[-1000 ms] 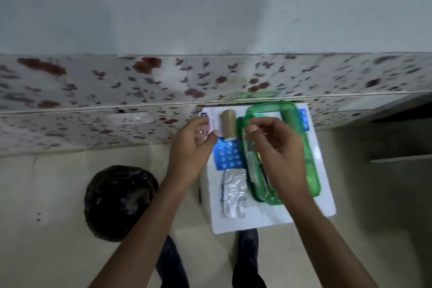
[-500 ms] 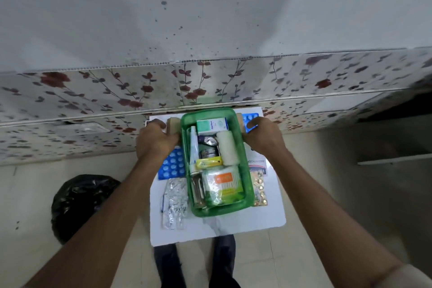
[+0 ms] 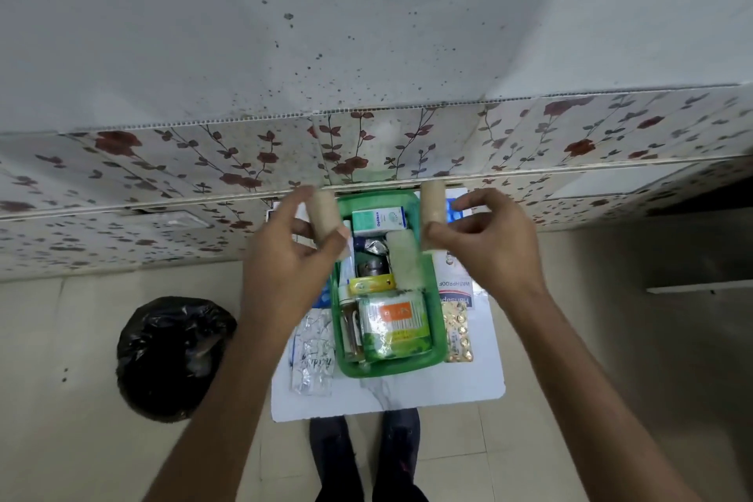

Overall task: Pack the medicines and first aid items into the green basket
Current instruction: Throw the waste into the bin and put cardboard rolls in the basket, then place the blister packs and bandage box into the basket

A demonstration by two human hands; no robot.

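The green basket sits on a white board, holding a teal box, a white gauze roll, a yellow tube, a brown bottle and a green-orange packet. My left hand grips a tan bandage roll just left of the basket's far end. My right hand holds a second tan bandage roll at the basket's far right corner. Both rolls are lifted above the board.
A silver blister strip lies left of the basket; a yellow pill strip and a plaster box lie to its right. A black bag rests on the floor at left. A floral-tiled wall stands just behind.
Half a second ago both hands held the basket's far corners. Now each hand has picked up a tan bandage roll and raised it beside the basket.
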